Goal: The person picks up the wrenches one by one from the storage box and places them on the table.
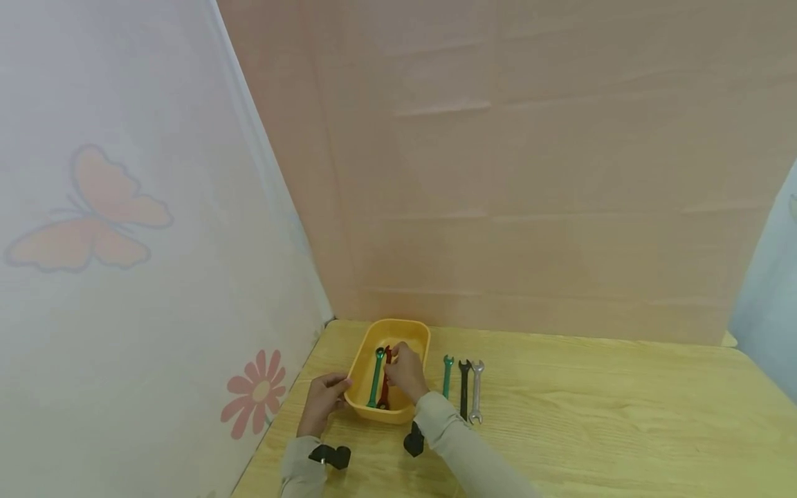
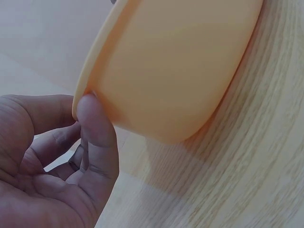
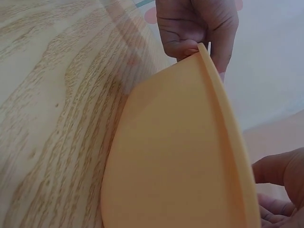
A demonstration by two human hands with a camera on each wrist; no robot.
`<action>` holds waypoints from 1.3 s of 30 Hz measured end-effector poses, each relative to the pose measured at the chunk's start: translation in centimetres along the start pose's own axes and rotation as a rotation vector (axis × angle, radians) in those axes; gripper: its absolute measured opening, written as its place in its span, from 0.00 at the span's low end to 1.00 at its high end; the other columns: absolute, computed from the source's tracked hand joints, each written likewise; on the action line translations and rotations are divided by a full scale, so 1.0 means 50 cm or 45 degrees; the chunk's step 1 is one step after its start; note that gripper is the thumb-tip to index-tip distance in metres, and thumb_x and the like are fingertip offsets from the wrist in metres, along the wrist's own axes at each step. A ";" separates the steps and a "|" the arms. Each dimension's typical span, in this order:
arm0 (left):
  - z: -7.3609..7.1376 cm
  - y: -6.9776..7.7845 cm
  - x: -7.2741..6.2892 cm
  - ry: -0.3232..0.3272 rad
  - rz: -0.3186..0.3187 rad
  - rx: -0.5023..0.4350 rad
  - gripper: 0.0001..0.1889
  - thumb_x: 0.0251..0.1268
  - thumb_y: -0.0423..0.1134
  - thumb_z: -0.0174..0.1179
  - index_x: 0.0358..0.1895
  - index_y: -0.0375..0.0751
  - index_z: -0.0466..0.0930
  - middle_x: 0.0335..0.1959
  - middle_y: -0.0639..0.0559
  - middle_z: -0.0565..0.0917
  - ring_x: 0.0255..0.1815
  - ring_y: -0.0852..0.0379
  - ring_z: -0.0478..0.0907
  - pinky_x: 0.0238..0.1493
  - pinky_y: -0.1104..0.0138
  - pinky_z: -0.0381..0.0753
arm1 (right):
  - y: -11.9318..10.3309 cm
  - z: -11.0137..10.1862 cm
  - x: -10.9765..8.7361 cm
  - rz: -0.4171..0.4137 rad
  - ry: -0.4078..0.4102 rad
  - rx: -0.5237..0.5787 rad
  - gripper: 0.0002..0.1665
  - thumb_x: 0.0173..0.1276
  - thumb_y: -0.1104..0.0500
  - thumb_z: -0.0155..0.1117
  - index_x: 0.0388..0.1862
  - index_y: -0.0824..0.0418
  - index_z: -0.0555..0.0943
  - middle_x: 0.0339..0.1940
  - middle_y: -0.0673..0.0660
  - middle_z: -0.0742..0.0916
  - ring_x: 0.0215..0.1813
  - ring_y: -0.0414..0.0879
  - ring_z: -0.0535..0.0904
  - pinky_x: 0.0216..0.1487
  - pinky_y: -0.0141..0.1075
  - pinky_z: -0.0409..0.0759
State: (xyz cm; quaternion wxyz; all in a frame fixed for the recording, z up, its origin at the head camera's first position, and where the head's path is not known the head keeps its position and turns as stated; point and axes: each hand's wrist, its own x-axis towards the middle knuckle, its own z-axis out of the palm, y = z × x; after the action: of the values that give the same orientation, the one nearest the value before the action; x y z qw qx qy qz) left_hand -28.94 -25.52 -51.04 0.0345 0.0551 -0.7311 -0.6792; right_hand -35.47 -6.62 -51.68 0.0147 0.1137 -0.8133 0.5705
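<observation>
An orange plastic bin point(image 1: 358, 373) stands on the table at the left. My left hand point(image 1: 325, 400) pinches its near left corner; in the left wrist view, the thumb point(image 2: 97, 123) lies on the outer wall under the rim. Inside the bin a green wrench point(image 1: 376, 379) and a red wrench point(image 1: 384, 395) lie side by side. My right hand point(image 1: 407, 372) reaches over the right rim, fingertips at the upper half of the red wrench. In the right wrist view the rim hides those fingertips; I cannot tell whether they grip it.
Right of the bin, a green wrench point(image 1: 447, 377), a black wrench point(image 1: 463, 391) and a silver wrench point(image 1: 477, 393) lie in a row on the wooden table point(image 1: 610, 415). The right sleeve partly covers this green wrench. A patterned wall point(image 1: 187, 311) borders the left side.
</observation>
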 end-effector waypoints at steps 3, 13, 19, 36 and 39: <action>-0.001 -0.001 0.000 -0.010 -0.003 -0.002 0.16 0.70 0.28 0.60 0.54 0.16 0.77 0.35 0.36 0.84 0.28 0.53 0.80 0.27 0.66 0.84 | 0.003 0.004 0.004 0.011 0.004 -0.057 0.12 0.68 0.72 0.63 0.47 0.71 0.73 0.19 0.56 0.80 0.23 0.58 0.85 0.24 0.40 0.84; -0.003 -0.036 0.022 0.023 -0.001 0.010 0.17 0.69 0.30 0.62 0.54 0.18 0.78 0.37 0.35 0.84 0.28 0.54 0.81 0.27 0.66 0.83 | 0.015 0.019 0.012 0.008 0.046 -0.310 0.12 0.62 0.71 0.66 0.43 0.73 0.75 0.19 0.54 0.76 0.16 0.43 0.72 0.17 0.35 0.69; 0.002 -0.021 0.012 0.011 0.012 0.029 0.17 0.69 0.28 0.60 0.54 0.15 0.76 0.38 0.31 0.83 0.30 0.50 0.82 0.27 0.66 0.84 | 0.012 0.026 0.011 0.053 0.043 -0.405 0.19 0.60 0.72 0.64 0.49 0.78 0.75 0.16 0.56 0.77 0.13 0.46 0.73 0.14 0.34 0.66; -0.002 -0.059 0.040 0.061 0.017 0.061 0.16 0.69 0.31 0.62 0.52 0.19 0.79 0.38 0.34 0.84 0.29 0.52 0.81 0.25 0.69 0.82 | 0.028 0.042 0.012 0.041 0.004 -0.535 0.08 0.60 0.72 0.65 0.32 0.69 0.74 0.17 0.57 0.73 0.15 0.46 0.67 0.14 0.35 0.61; -0.003 -0.057 0.040 0.053 0.012 0.060 0.16 0.69 0.31 0.62 0.52 0.18 0.79 0.38 0.33 0.84 0.29 0.52 0.81 0.25 0.69 0.82 | 0.029 0.046 0.013 0.042 -0.019 -0.595 0.08 0.60 0.71 0.67 0.33 0.70 0.75 0.19 0.58 0.74 0.17 0.47 0.69 0.16 0.36 0.64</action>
State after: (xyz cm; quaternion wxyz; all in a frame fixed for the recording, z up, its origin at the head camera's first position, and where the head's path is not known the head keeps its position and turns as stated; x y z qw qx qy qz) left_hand -30.82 -26.12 -53.90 0.0515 0.0667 -0.7463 -0.6603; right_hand -36.15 -8.38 -53.72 0.0253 0.0980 -0.9251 0.3659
